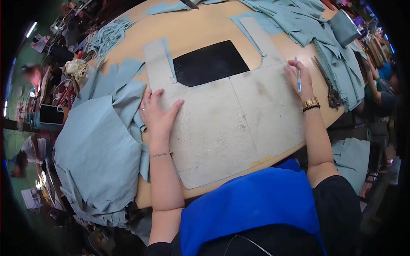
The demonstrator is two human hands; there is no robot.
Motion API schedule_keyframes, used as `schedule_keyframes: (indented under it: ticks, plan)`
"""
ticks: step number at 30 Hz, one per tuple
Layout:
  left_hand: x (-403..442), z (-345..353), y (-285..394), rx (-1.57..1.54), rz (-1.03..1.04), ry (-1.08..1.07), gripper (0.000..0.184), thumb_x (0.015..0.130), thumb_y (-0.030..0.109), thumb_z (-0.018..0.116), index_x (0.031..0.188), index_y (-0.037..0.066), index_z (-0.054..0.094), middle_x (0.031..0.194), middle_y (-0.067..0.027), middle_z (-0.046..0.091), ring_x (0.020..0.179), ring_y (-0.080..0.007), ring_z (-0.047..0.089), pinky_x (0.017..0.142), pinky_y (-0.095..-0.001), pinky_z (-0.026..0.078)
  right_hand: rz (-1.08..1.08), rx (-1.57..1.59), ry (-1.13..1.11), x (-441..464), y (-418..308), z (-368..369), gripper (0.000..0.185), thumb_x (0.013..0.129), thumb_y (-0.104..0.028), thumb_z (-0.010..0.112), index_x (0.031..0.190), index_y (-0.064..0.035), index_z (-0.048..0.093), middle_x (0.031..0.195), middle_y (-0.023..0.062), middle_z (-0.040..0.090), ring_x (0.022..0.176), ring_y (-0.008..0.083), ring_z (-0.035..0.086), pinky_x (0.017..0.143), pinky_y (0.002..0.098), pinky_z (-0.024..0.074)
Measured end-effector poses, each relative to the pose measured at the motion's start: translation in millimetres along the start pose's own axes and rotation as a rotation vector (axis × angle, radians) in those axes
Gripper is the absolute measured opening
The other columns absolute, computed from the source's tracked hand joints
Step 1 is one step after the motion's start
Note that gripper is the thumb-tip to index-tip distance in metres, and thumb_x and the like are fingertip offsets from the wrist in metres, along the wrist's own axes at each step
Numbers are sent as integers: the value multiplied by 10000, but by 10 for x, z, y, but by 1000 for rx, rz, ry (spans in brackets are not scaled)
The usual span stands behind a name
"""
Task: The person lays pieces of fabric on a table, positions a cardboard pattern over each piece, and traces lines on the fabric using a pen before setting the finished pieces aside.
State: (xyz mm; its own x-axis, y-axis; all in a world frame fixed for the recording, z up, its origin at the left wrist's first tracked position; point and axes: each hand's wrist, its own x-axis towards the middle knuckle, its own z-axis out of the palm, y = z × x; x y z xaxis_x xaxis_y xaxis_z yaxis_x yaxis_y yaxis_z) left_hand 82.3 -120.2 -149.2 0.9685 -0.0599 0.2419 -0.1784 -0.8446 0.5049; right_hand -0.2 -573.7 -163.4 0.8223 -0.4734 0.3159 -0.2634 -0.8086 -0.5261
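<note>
A large pale grey pattern template with two strap-like arms lies on the table, pencil lines and scribbles on its face. Light blue fabric peeks out along the edges of its arms. My left hand rests spread on the template's left edge, thumb pointing inward. At the right edge, my right hand grips a pen with a clear barrel and blue end, close to the template's surface. Whether the tip touches anything cannot be made out. A black rectangular piece lies between the two arms.
Dark-handled scissors lie right of my right hand. Light blue fabric is heaped at the left, with shredded scraps behind it. More fabric covers the far right of the table. Other people sit beyond the right side.
</note>
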Motion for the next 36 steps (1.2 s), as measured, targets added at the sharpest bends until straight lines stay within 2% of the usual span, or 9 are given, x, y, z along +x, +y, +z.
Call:
schedule_keyframes:
  ticks: [3, 4, 6, 8, 11, 16, 22, 25, 36]
  plan:
    - [-1, 0, -6, -6, 5, 5, 662, 653, 469, 820, 1170, 101, 632, 1396, -167, 482, 1304, -346, 404, 1097, -447, 281, -81, 629, 111, 65, -677, 154, 287, 967, -256, 585, 1107, -21, 671, 1011, 57, 668, 986, 143, 571, 893, 302, 462]
    - [-6, -4, -4, -8, -2, 4, 663, 653, 470, 820, 1169, 99, 632, 1395, -169, 482, 1303, -345, 405, 1097, -448, 281, -54, 697, -21, 105, -788, 283, 258, 994, -186, 534, 1147, -26, 666, 1045, 80, 684, 1007, 147, 602, 892, 302, 478]
    - [-3, -11, 5, -17, -11, 3, 665, 652, 471, 820, 1167, 95, 632, 1391, -172, 483, 1301, -343, 409, 1096, -450, 281, 18, 979, -205, 9, -1349, 531, 231, 969, -144, 570, 1144, -29, 668, 1072, 102, 688, 1008, 145, 634, 873, 273, 497]
    - [1, -2, -5, -10, -1, 3, 667, 651, 475, 820, 1166, 95, 632, 1386, -172, 485, 1296, -340, 415, 1096, -451, 280, -71, 1129, -385, -77, -1747, 821, 226, 937, -111, 608, 1136, -22, 668, 1039, 106, 699, 957, 133, 659, 835, 240, 513]
    - [3, -8, -15, -8, 5, 10, 672, 650, 480, 820, 1166, 93, 630, 1377, -177, 489, 1291, -338, 423, 1096, -455, 276, -126, 1009, -561, -137, -2192, 1154, 217, 873, -157, 657, 1041, -22, 684, 869, 61, 712, 800, 84, 653, 682, 228, 514]
    - [-5, 0, -19, -11, 22, 23, 680, 651, 485, 819, 1164, 83, 625, 1365, -187, 493, 1290, -341, 423, 1097, -457, 272, -242, 914, -537, -159, -2506, 1432, 126, 851, -140, 615, 893, -24, 638, 743, 20, 660, 669, 37, 583, 606, 216, 476]
    - [-10, 0, -12, -8, 30, 37, 682, 650, 484, 819, 1163, 80, 622, 1360, -188, 495, 1292, -337, 420, 1097, -461, 271, -387, 779, -458, -172, -2510, 1509, 120, 815, -128, 626, 830, -9, 621, 684, 49, 645, 625, 70, 582, 588, 239, 474]
    - [-9, -2, -16, -5, 30, 38, 682, 651, 480, 818, 1166, 81, 620, 1359, -187, 497, 1291, -336, 422, 1097, -463, 271, -377, 752, -495, -186, -2525, 1480, 149, 781, -155, 657, 821, -16, 620, 694, 118, 668, 641, 167, 651, 622, 289, 513]
    - [-1, -22, 5, 6, 27, 25, 662, 646, 467, 838, 1155, 94, 641, 1388, -169, 488, 1295, -337, 424, 1082, -446, 316, -376, 807, -434, -158, -2482, 1575, 141, 772, -142, 661, 812, -14, 620, 696, 125, 666, 661, 196, 669, 614, 302, 514]
